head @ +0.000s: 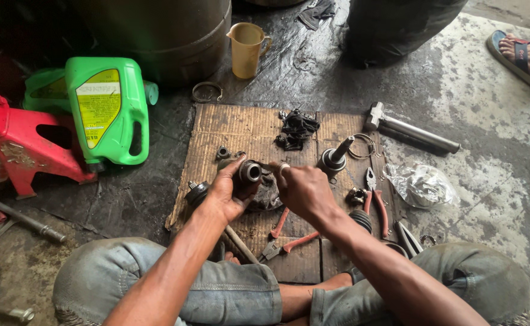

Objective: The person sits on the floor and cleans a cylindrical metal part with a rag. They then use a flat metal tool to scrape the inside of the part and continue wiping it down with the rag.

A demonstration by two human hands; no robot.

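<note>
Both hands around metal joint housing

Packaging/labels only, placed relative to the cardboard sheet on the floor:

- Green plastic jug, left of the sheet, just off its left edge. Flat rectangular body, moulded handle slot on its right side, lying on the floor.
- Its label: yellow panel on the face, roughly rectangular with a slanted top, dark print, thin white border.
- Second green container behind it, further left, mostly hidden; a bit of yellow label shows.
- Crumpled clear plastic bag, right of the sheet, touching its right edge area.

No signs or screens.
</note>
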